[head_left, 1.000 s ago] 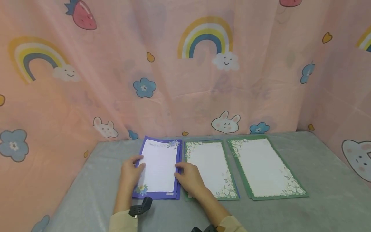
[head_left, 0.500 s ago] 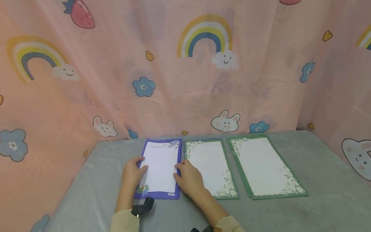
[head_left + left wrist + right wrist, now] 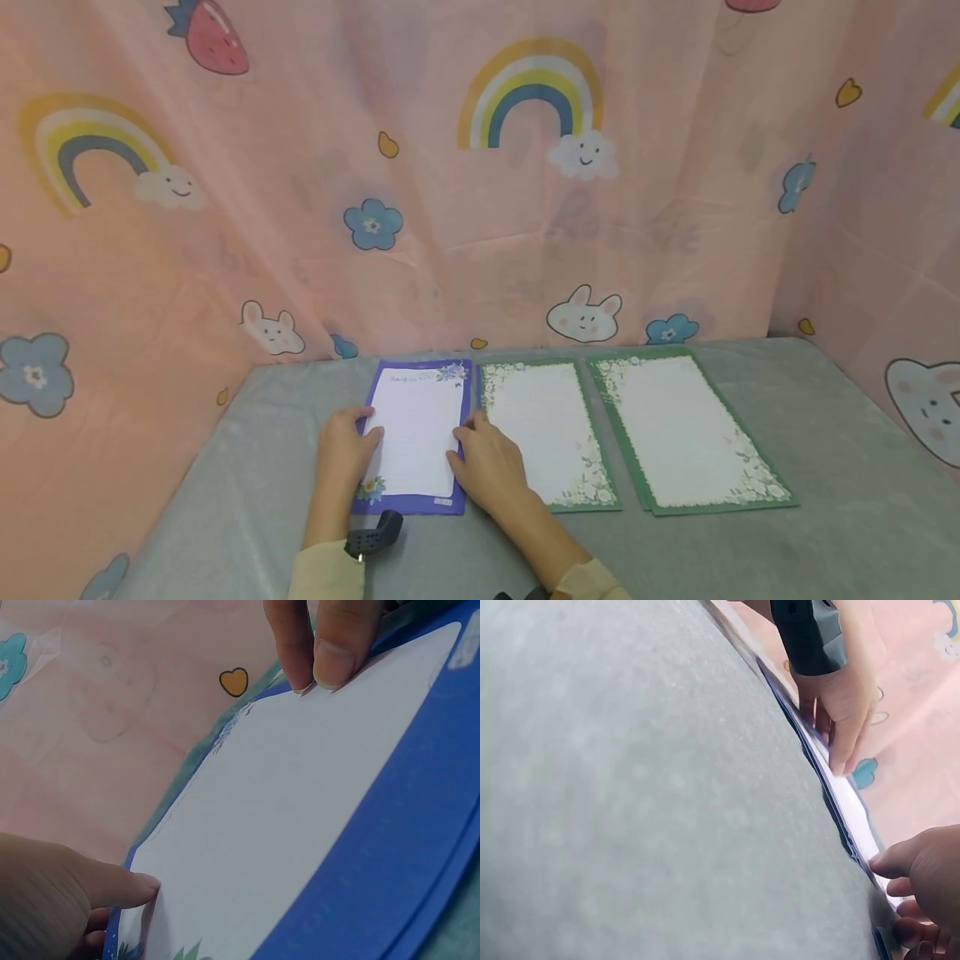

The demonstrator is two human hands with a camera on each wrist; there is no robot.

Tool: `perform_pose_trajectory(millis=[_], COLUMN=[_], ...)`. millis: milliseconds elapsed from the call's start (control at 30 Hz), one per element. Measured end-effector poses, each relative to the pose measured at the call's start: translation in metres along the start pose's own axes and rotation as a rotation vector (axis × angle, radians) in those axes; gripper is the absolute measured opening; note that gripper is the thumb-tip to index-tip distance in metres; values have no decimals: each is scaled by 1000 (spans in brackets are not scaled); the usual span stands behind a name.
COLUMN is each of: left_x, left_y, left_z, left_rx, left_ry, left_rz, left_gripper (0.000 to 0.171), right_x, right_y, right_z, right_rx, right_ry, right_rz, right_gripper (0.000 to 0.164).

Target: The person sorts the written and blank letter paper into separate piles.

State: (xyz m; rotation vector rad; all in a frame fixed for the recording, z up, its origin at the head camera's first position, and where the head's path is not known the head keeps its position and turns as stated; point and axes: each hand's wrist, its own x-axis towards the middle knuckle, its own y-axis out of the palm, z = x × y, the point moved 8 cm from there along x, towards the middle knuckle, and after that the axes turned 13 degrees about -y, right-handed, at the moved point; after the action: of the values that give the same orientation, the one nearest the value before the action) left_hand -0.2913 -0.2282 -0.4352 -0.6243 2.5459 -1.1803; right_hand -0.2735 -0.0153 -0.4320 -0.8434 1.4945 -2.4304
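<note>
A stack of purple-bordered letter paper (image 3: 417,437) with flower corners lies on the grey cloth at the left of the row. My left hand (image 3: 345,450) pinches its left edge, the thumb on the white face and the fingers at the border. On the opposite edge my right hand (image 3: 491,467) holds the sheets between thumb and fingers. Seen from the left wrist, the paper (image 3: 277,772) bows slightly between both hands. In the right wrist view several layered edges of the stack (image 3: 840,814) show, close together. Part of my right hand's grip is hidden.
Beside my right hand lies a green-bordered sheet (image 3: 536,433) with white flowers, partly covered by that hand. Another green-bordered pile (image 3: 690,433) lies slanted farther right. Grey cloth (image 3: 247,467) covers the table, and a pink patterned curtain (image 3: 450,250) stands behind.
The purple sheets, fanned apart at the right and lower edges a second ago, now lie nearly flush. My left hand has shifted slightly right; both hands keep hold of the edges.
</note>
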Motion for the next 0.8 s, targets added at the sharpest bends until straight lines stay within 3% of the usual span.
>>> perform_pose_trajectory(millis=[333,567,700,800], left_x=[-4,-5,-9,-15], left_y=[-1,-3,-2,2], left_z=[-2,-4,-14,-31], left_rx=[53,28,-29,-86], left_ry=[-3,-24,8,73], left_rz=[-12,-9,-7,18], left_gripper=[42,41,38,35], right_x=[-1,-3,-3,-4], right_y=[-2,-12,-29,-41], right_z=[3,3,-8,-24], right_rx=[27,57,119,188], right_ry=[-28,-65,-53,-14], right_rz=[8,-1,-38,-56], right_gripper=[27,25,23,23])
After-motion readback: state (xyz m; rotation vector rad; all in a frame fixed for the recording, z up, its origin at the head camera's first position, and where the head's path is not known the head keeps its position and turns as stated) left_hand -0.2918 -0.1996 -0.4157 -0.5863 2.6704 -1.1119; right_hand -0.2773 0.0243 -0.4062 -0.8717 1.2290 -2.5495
